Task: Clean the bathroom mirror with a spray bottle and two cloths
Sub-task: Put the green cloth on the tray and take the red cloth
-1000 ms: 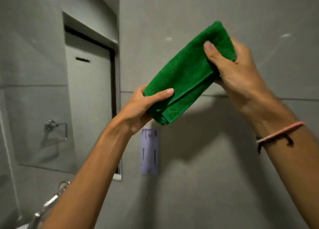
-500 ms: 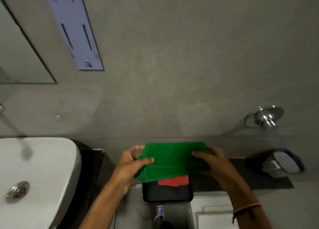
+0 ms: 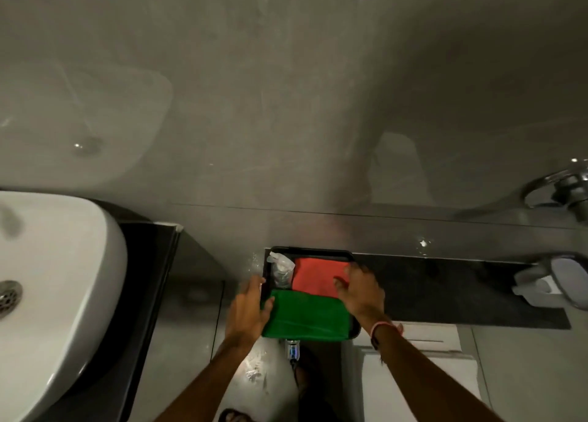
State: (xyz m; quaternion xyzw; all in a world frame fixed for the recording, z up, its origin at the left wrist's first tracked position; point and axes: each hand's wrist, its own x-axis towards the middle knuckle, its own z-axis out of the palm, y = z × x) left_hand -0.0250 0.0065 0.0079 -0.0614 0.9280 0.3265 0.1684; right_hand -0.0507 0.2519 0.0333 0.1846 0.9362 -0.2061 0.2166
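The left hand (image 3: 246,307) is at the left edge of the green cloth (image 3: 305,315), thumb on it, fingers loose, w/ no firm grip; the right hand (image 3: 361,289) is spread open at the cloth's right end, over the red cloth (image 3: 315,277). Both cloths lie folded in a black tray (image 3: 318,251) on the dark ledge (image 3: 451,289), green one at the near side, spray bottle (image 3: 281,270) lying at the tray's far left. White sink (image 3: 57,281) is well apart on the left.

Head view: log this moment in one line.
green cloth folded in tray | left hand, right hand at its ends
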